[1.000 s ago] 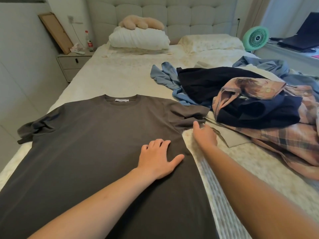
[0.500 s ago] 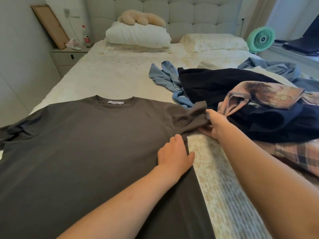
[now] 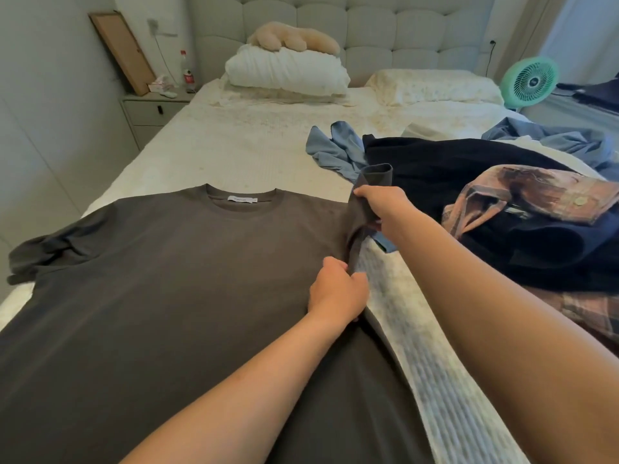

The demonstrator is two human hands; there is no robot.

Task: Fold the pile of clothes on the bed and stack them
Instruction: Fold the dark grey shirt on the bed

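I see bare bed (image 3: 254, 152) beyond the grey T-shirt (image 3: 160, 296), which lies flat at the near left, with the clothes pile (image 3: 502, 209) crowding the right. My right hand (image 3: 382, 204) grips its lifted right sleeve; my left hand (image 3: 336, 291) pinches the side seam beneath.

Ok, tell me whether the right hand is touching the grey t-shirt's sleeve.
Touching. The head view shows the right hand gripping the grey t-shirt by its sleeve, lifting it off the bed.
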